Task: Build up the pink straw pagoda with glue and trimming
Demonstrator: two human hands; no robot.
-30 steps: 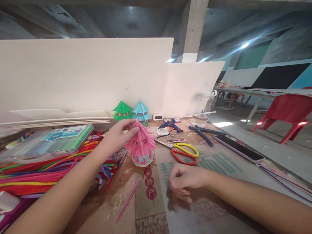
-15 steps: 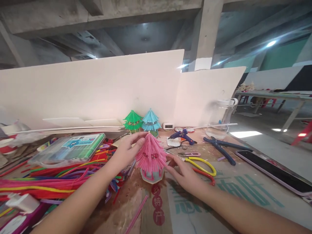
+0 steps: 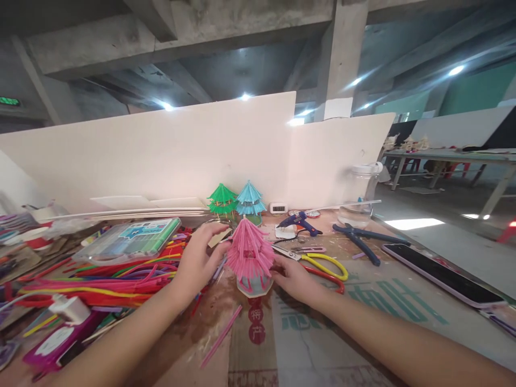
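Note:
A small pink pavilion [image 3: 250,252], with a two-tiered roof of fuzzy pipe cleaners, stands upright on a pale many-sided base [image 3: 253,292]. My left hand [image 3: 201,258] is just left of its roof, thumb and fingers spread apart with nothing held. On the other side, my right hand [image 3: 296,279] has its fingers curled in at the pavilion's lower right edge; their tips are partly hidden. Behind are a green pavilion [image 3: 221,198] and a light blue one [image 3: 250,199] of similar make. One loose pink pipe cleaner [image 3: 221,337] lies in front.
Bundled pipe cleaners [image 3: 121,285] and a marker case [image 3: 129,242] cover the left. Toward the right lie scissors [image 3: 326,266], a glue gun [image 3: 300,223], pliers [image 3: 360,239] and a phone [image 3: 439,274]. A clear jar [image 3: 363,193] stands behind, near a white board [image 3: 181,156].
My left hand has drawn back from the pink roof to its left. My right hand's fingers have curled in closer at the lower right edge. The view has shifted slightly.

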